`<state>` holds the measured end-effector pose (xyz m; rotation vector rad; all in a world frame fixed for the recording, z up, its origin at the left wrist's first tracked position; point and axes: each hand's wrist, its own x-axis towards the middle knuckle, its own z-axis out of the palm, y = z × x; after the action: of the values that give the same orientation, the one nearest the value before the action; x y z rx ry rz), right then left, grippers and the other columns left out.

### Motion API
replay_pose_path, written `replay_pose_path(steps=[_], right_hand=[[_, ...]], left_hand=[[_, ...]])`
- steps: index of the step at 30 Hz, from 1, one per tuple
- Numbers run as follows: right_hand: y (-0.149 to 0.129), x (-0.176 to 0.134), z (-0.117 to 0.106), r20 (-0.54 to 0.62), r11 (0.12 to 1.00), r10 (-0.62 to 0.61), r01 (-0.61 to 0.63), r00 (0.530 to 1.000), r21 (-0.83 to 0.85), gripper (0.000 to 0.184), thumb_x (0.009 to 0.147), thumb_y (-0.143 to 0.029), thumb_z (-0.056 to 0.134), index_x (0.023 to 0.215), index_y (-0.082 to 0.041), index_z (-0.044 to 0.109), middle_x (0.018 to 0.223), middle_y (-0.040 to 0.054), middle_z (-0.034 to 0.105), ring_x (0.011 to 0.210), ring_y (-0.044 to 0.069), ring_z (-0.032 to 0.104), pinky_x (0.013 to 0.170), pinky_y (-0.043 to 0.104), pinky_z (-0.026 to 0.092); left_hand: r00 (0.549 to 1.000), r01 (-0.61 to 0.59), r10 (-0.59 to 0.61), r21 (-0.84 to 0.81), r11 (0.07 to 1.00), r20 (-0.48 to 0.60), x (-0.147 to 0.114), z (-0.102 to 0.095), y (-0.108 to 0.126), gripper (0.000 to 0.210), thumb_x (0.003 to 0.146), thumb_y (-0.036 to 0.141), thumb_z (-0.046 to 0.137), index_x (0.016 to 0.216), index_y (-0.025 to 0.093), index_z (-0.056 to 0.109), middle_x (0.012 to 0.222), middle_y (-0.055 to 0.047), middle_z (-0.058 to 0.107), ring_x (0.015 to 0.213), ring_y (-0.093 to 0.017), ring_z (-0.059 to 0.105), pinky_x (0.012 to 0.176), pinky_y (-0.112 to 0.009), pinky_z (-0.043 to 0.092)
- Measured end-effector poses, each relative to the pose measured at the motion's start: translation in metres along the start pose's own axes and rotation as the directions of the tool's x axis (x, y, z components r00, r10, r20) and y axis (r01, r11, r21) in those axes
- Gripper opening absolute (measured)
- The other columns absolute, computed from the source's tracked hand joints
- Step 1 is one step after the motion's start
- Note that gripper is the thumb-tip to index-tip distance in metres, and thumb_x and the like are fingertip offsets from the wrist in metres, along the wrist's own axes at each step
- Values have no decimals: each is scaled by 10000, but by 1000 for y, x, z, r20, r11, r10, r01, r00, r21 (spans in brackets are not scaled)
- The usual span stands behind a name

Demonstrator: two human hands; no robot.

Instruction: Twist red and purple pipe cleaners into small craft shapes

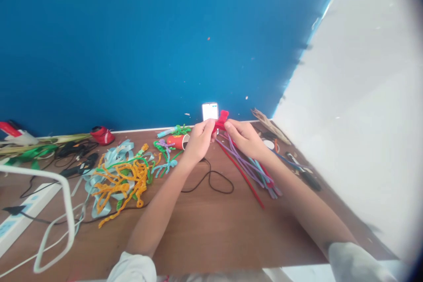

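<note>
Between my two hands is a bent red pipe-cleaner piece point(222, 118), raised above the table in front of the phone point(209, 110). My left hand point(201, 139) pinches its left side with thumb and fingers. On the other side, my right hand point(245, 137) grips it with the thumb on top. Straight purple, blue and red pipe cleaners point(253, 172) lie in a bundle beneath my right forearm, partly hidden by it. A single red pipe cleaner point(246, 179) lies beside the bundle.
Orange twisted pipe cleaners point(132, 180) and pale blue ribbon point(115, 154) are heaped at left. A red paper cup point(177, 142) lies tipped behind small pipe-cleaner figures. A black cable point(211, 172) loops mid-table. A power strip point(28, 211) and white frame point(68, 216) stand left; pliers point(309, 178) lie right.
</note>
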<state>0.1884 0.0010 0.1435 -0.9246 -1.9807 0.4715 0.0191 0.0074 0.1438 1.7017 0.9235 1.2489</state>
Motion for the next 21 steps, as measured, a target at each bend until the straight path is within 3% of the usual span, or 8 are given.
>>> replay_pose_path(steps=[5, 8, 14, 21], right_hand=[[-5, 1, -3, -19, 999, 10, -9, 1000, 41, 362, 1001, -403, 404, 791, -171, 588, 683, -18, 534, 627, 116, 451, 617, 245, 329], [-6, 2, -4, -32, 999, 9, -8, 999, 39, 350, 992, -409, 427, 796, -170, 593, 674, -20, 527, 617, 113, 441, 603, 244, 322], [-8, 1, -6, -15, 1000, 4, -4, 1000, -2, 335, 990, -408, 434, 843, -170, 618, 668, -26, 529, 585, 101, 417, 572, 249, 297], [-11, 0, -17, 25, 995, -5, 7, 1000, -98, 253, 994, -353, 445, 903, -181, 605, 685, -29, 547, 587, 96, 455, 590, 248, 308]], left_hand=[[997, -4, 8, -40, 999, 82, -4, 2, 7, 298, 955, 427, 452, 845, 171, 556, 678, 5, 529, 587, -95, 494, 548, -216, 384], [999, 34, -30, -74, 997, 44, -5, 3, 8, 271, 918, 438, 530, 968, 176, 574, 699, 16, 535, 575, -85, 491, 522, -198, 378], [998, 38, -37, -12, 999, 55, -5, -2, 8, 277, 918, 445, 529, 907, 172, 575, 697, 14, 549, 601, -91, 520, 546, -198, 395], [987, -55, 46, -57, 997, -152, -3, -6, 12, 241, 906, 415, 564, 896, 174, 562, 720, 12, 568, 620, -89, 548, 581, -197, 433]])
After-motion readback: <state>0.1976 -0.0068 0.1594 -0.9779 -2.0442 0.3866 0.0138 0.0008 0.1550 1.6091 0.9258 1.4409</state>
